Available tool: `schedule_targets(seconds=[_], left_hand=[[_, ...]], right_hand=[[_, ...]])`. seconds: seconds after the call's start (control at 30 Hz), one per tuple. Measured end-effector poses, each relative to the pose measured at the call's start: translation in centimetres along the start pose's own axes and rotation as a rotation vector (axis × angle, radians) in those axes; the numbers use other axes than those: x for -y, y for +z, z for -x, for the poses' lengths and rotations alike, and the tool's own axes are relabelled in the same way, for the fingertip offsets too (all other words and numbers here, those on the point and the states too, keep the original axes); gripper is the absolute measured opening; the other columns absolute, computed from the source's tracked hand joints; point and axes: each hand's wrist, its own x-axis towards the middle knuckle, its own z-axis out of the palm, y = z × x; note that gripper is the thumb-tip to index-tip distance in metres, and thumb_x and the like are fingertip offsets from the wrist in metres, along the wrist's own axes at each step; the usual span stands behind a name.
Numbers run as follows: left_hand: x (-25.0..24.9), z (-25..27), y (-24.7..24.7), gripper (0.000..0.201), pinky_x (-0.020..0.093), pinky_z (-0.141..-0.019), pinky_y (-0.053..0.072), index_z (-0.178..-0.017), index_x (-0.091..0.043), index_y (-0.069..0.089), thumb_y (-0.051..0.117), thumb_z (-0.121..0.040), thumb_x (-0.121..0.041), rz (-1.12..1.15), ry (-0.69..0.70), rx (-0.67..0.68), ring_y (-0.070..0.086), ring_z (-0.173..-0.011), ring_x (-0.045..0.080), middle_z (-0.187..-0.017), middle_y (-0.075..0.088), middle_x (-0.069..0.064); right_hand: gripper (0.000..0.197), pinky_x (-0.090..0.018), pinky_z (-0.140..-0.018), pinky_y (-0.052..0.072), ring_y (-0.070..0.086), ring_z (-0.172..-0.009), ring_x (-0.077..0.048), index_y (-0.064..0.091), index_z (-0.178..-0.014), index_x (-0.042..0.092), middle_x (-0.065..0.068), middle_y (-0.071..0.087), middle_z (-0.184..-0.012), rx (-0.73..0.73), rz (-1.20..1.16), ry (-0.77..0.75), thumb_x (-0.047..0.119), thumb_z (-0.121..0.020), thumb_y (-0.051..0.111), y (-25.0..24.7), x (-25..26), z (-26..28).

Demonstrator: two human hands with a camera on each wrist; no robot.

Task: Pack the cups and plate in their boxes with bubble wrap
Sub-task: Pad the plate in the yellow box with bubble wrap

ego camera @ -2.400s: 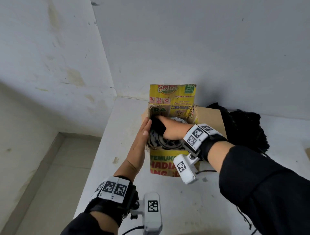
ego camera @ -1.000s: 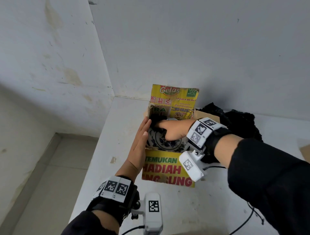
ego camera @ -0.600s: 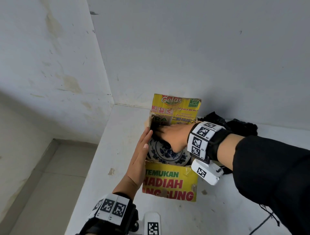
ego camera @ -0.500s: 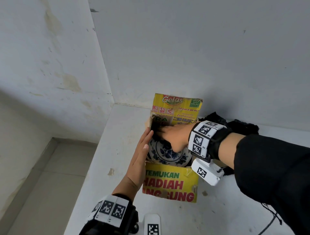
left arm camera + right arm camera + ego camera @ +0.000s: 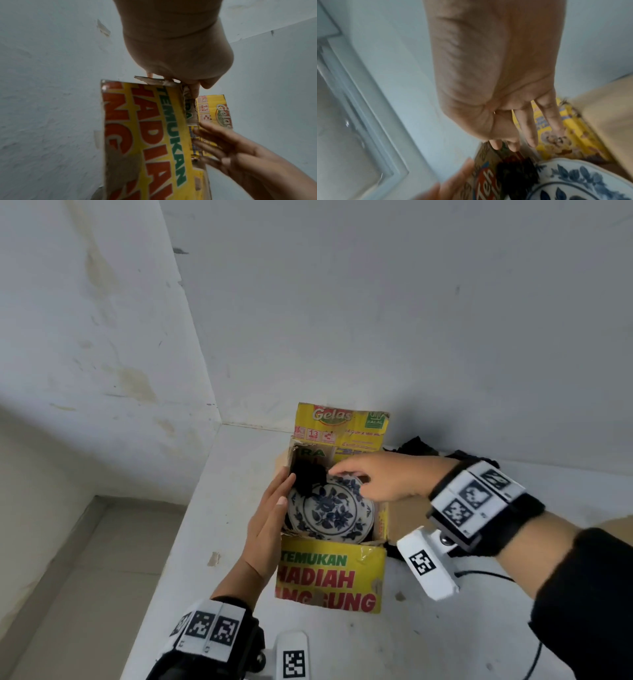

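A blue-and-white floral plate (image 5: pixel 330 510) lies flat inside the open yellow cardboard box (image 5: pixel 329 580) on the white ledge. A wad of black wrap (image 5: pixel 308 475) fills the box's far left corner, overlapping the plate's rim. My left hand (image 5: pixel 284 487) presses flat against the outside of the box's left wall, its thumb at the rim. My right hand (image 5: pixel 342 474) hovers over the plate's far edge with straight, slightly spread fingers (image 5: pixel 529 135) and holds nothing. The plate (image 5: pixel 573 182) and black wrap (image 5: pixel 517 174) fill the bottom of the right wrist view.
The box's back flap (image 5: pixel 342 424) stands up against the white wall. A brown side flap (image 5: pixel 406 513) hangs open to the right under my right wrist. Black cloth (image 5: pixel 416 446) lies behind the box. The ledge's edge (image 5: pixel 191 508) drops to the floor just left of the box.
My right hand has lifted off the plate and out of the box, leaving the black wrap in the far corner. The plate's pattern now shows fully. My left hand stays on the wall.
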Motion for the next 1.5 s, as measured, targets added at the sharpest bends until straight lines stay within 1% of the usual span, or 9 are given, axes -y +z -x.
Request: schedule_targets(seconds=[0.17,0.3,0.43,0.57,0.7,0.93,1.17,1.33,1.5], left_hand=[[-3.6,-0.5,0.8,0.055,0.056,-0.109,0.026,-0.123,-0.040,0.055,0.034,-0.076,-0.060,-0.432,-0.003,-0.142,0.036,-0.135,0.018,-0.135,0.051,-0.011],[-7.2,-0.6,4.4,0.051,0.054,-0.104,0.034,-0.125,-0.031,0.056,0.042,-0.079,-0.050,-0.561,0.186,-0.093,0.040,-0.131,0.019,-0.132,0.052,-0.009],[-9.3,0.0,10.8,0.044,0.039,-0.107,0.035,-0.124,-0.019,0.057,0.052,-0.083,-0.034,-0.553,0.354,0.097,0.039,-0.126,0.003,-0.130,0.052,-0.005],[-10.0,1.1,17.8,0.047,0.026,-0.106,0.034,-0.129,-0.018,0.053,0.051,-0.084,-0.032,-0.563,0.394,0.345,0.041,-0.129,0.012,-0.133,0.050,-0.001],[-9.1,1.4,23.4,0.051,0.022,-0.108,0.025,-0.138,-0.020,0.045,0.056,-0.088,-0.024,-0.717,0.388,0.502,0.030,-0.138,0.014,-0.142,0.042,-0.002],[-5.7,-1.5,28.6,0.061,0.028,-0.109,0.030,-0.143,-0.025,0.032,0.055,-0.087,-0.019,-0.935,0.216,0.545,0.026,-0.140,0.014,-0.152,0.028,-0.006],[-4.0,-2.5,31.2,0.063,0.038,-0.101,0.028,-0.143,-0.030,0.027,0.055,-0.086,-0.028,-1.138,0.100,0.462,0.046,-0.123,0.017,-0.136,0.049,-0.007],[-3.7,-2.3,31.8,0.061,0.037,-0.098,0.026,-0.143,-0.037,0.026,0.051,-0.087,-0.034,-1.219,0.055,0.521,0.047,-0.118,0.017,-0.125,0.057,-0.010],[-3.4,-1.4,32.1,0.061,0.040,-0.101,0.025,-0.143,-0.039,0.023,0.048,-0.087,-0.037,-1.327,0.036,0.554,0.045,-0.119,0.021,-0.126,0.054,-0.005]], right_hand=[[0.050,-0.025,-0.095,0.042,0.058,-0.106,-0.015,0.054,-0.118,0.031,0.004,0.058,-0.114,-0.313,-0.344,0.020,-0.006,-0.086,0.044,0.9,-5.1,6.3],[0.043,-0.026,-0.093,0.046,0.063,-0.098,-0.021,0.059,-0.114,0.025,0.009,0.062,-0.103,-0.492,-0.459,0.131,-0.005,-0.085,0.048,2.3,-10.3,11.1],[0.043,-0.022,-0.091,0.043,0.058,-0.107,-0.017,0.058,-0.114,0.026,0.002,0.057,-0.119,-0.554,-0.510,0.204,-0.005,-0.085,0.049,4.8,-15.2,13.6],[0.053,-0.023,-0.098,0.035,0.040,-0.125,-0.013,0.048,-0.130,0.022,0.001,0.038,-0.138,-0.648,-0.410,0.227,-0.002,-0.082,0.054,7.8,-19.2,13.8],[0.069,-0.035,-0.096,0.044,0.034,-0.132,-0.020,0.032,-0.141,0.024,-0.003,0.026,-0.145,-0.756,-0.323,0.292,0.008,-0.080,0.059,9.9,-21.4,12.5],[0.081,-0.041,-0.087,0.050,0.044,-0.121,-0.031,0.021,-0.145,0.033,-0.012,0.030,-0.140,-0.683,-0.293,0.456,0.031,-0.079,0.068,11.6,-24.2,9.8],[0.019,-0.028,-0.067,0.042,0.057,-0.093,-0.025,0.061,-0.100,0.013,-0.005,0.059,-0.099,-0.809,-0.296,0.364,0.012,-0.082,0.059,13.0,-26.8,9.0],[0.047,-0.027,-0.072,0.042,0.057,-0.094,-0.029,0.044,-0.129,0.009,-0.012,0.054,-0.110,-0.726,-0.417,0.378,0.010,-0.083,0.058,13.1,-27.6,9.6],[0.009,-0.025,-0.063,0.033,0.057,-0.082,-0.023,0.061,-0.091,0.010,-0.008,0.064,-0.092,-0.739,-0.417,0.415,0.009,-0.083,0.056,14.1,-27.2,9.7]])
